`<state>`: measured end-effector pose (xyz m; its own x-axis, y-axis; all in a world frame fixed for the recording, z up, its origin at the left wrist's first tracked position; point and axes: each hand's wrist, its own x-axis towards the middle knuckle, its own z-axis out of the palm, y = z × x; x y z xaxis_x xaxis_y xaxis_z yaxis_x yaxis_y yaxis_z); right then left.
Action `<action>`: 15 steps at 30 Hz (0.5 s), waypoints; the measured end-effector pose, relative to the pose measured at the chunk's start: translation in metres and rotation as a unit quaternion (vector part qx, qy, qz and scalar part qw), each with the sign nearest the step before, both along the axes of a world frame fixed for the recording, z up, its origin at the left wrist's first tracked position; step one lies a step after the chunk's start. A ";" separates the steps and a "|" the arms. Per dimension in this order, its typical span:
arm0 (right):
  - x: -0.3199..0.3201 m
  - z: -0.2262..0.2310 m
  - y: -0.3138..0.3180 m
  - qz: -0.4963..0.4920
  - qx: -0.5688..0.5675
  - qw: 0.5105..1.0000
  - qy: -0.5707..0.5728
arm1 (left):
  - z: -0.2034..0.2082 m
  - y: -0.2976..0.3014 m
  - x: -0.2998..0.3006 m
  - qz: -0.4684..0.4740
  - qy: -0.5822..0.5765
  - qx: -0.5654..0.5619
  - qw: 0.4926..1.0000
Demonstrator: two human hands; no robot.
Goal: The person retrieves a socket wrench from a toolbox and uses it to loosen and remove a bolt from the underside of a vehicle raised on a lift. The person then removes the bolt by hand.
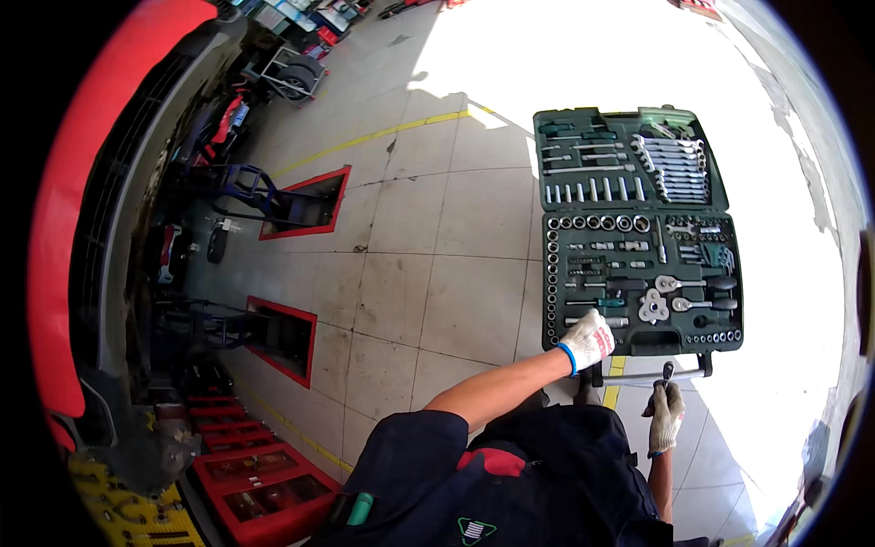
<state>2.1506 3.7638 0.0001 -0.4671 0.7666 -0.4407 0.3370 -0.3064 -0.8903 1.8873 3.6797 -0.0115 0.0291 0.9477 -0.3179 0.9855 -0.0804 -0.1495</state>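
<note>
Green tool case point(734, 255) lies open, its lid half at the far side, a bar handle point(638, 376) just beyond its near edge. Left grip point(588, 342), in a pale glove with a blue cuff, is over the near edge of the case, toward the near left corner, beside a silver bar point(616, 322); fingers point into the case, but cannot tell whether they are pinching anything. Right grip point(665, 417), also gloved, is outside the case, past the near edge and toward the near right corner; it is closed around a ratchet-like tool point(669, 370), head up, overlapping the bar handle in view. Contact between those two cannot be told. In the case: two ratchets point(706, 304) by the right edge, a three-lobed silver piece point(653, 307) left of them, sockets point(552, 273) along the left edge. Lid: combination wrenches point(673, 171) fill the right side.
</note>
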 end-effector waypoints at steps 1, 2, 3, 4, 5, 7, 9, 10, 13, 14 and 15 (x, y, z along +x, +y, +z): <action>-0.003 -0.001 0.001 0.008 0.002 1.000 0.013 | 0.011 0.001 -0.001 -0.027 0.007 0.005 1.000; -0.006 -0.003 0.002 0.024 0.003 0.999 0.042 | 0.016 0.000 0.003 -0.041 0.054 0.054 0.996; -0.013 -0.004 0.008 0.044 0.006 0.997 0.058 | 0.001 0.005 0.005 -0.046 0.049 -0.063 0.996; -0.023 -0.003 0.015 0.062 0.020 0.996 0.065 | -0.007 0.005 0.006 -0.035 0.028 -0.074 0.996; -0.028 -0.002 0.019 0.072 0.033 0.994 0.070 | -0.001 0.001 0.009 -0.013 0.033 -0.043 0.998; -0.044 0.005 0.034 0.123 0.055 0.986 0.102 | -0.030 -0.006 0.006 0.010 0.011 0.012 1.000; -0.060 0.021 0.044 0.154 0.082 0.977 0.123 | -0.024 -0.009 0.003 0.038 -0.001 0.024 0.999; -0.065 0.023 0.047 0.152 0.079 0.978 0.123 | -0.027 -0.009 0.004 0.046 -0.001 0.034 0.998; -0.081 0.028 0.054 0.167 0.078 0.973 0.136 | -0.027 0.000 0.008 0.068 -0.007 0.032 0.997; -0.085 0.030 0.055 0.175 0.082 0.971 0.138 | -0.026 0.000 0.012 0.077 0.009 0.039 0.996; -0.087 0.032 0.055 0.187 0.092 0.970 0.128 | -0.024 0.002 0.016 0.086 0.025 0.046 0.995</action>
<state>2.0637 3.8189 0.0325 -0.8034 0.5776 -0.1448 0.1540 -0.0334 -0.9875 1.9031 3.6818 -0.0354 -0.1502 0.9625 -0.2257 0.9745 0.1057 -0.1981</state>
